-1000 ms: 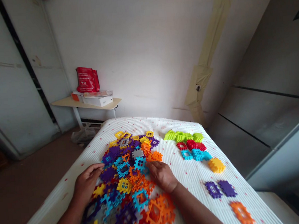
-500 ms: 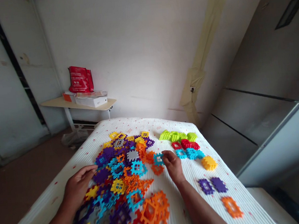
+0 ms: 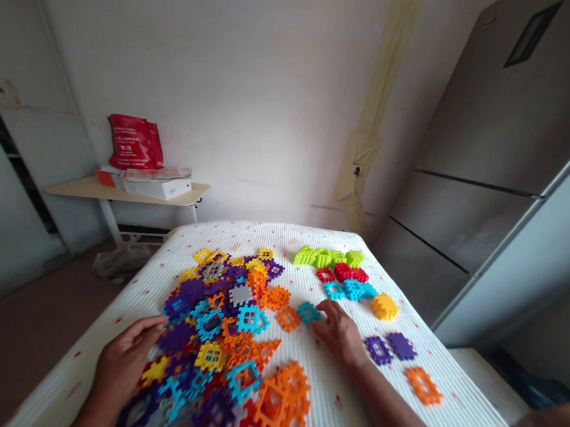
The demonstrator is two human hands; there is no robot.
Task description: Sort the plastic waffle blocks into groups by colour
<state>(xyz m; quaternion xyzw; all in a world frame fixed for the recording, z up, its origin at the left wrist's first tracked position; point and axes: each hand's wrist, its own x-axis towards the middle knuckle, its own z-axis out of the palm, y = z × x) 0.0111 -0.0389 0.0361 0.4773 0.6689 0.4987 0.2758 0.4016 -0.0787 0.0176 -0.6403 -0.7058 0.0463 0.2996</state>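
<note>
A heap of interlocking plastic tiles (image 3: 217,350) in purple, orange, blue, yellow and grey covers the left half of a white ribbed mattress (image 3: 322,381). My left hand (image 3: 123,361) lies open on the heap's left edge, fingers stretched over the tiles. My right hand (image 3: 341,331) is just right of the heap, its thumb and fingertips closed on the edge of a small blue tile (image 3: 306,312) that rests on the mattress. An orange tile (image 3: 288,318) lies beside it.
On the mattress's right side lie tiles grouped by colour: green (image 3: 325,257), red (image 3: 343,273), blue (image 3: 351,290), yellow (image 3: 384,307), purple (image 3: 388,348), orange (image 3: 423,385). A side table (image 3: 80,189) with a red bag (image 3: 134,142) stands at the wall. A grey cabinet (image 3: 498,157) stands at right.
My right hand took a blue tile from the heap, carried it right, and has now lowered it onto the mattress. The left hand stayed on the heap.
</note>
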